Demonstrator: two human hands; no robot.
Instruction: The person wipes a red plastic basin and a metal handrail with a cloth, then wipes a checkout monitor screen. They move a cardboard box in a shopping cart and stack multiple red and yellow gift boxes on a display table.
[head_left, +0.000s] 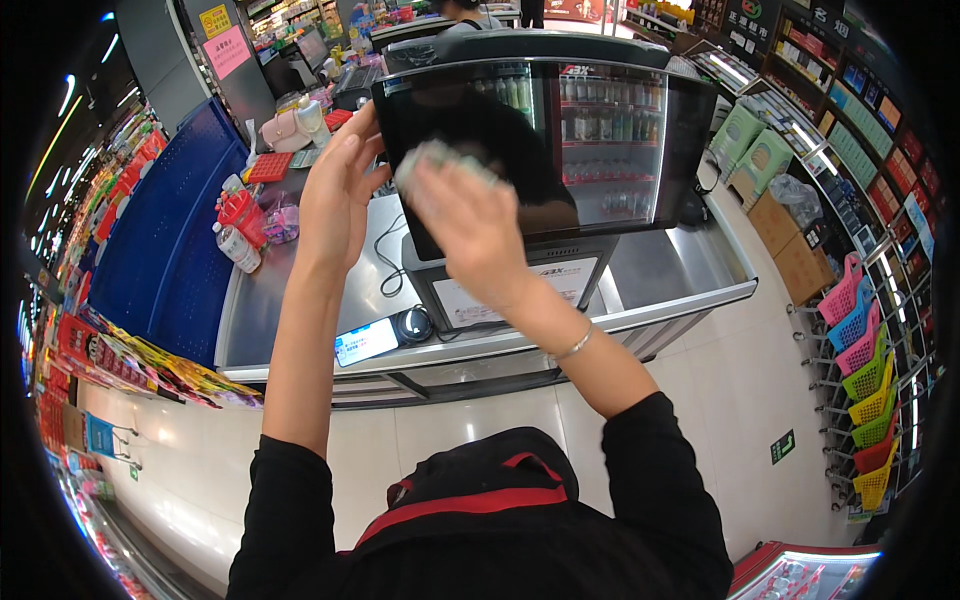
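Observation:
A wide black monitor (615, 150) of a checkout machine stands on the metal counter, its glossy screen reflecting bottle shelves. My left hand (341, 187) is raised at the screen's left edge, fingers behind or against its side. My right hand (469, 217) presses a pale, crumpled cloth (439, 165) to the left part of the screen; hand and cloth are blurred. Below the screen is the machine's grey base (525, 289) with a white printed panel. To its left lie a lit smartphone (366, 343) and a round black device (413, 325).
On the counter's left are a bottle (238, 247), a red basket (244, 214) and a pink bag (285, 131). A blue panel (161, 232) rises at left. Cardboard boxes (787, 240) and colourful shopping baskets (859, 352) stand at right. Another person (469, 19) is beyond the machine.

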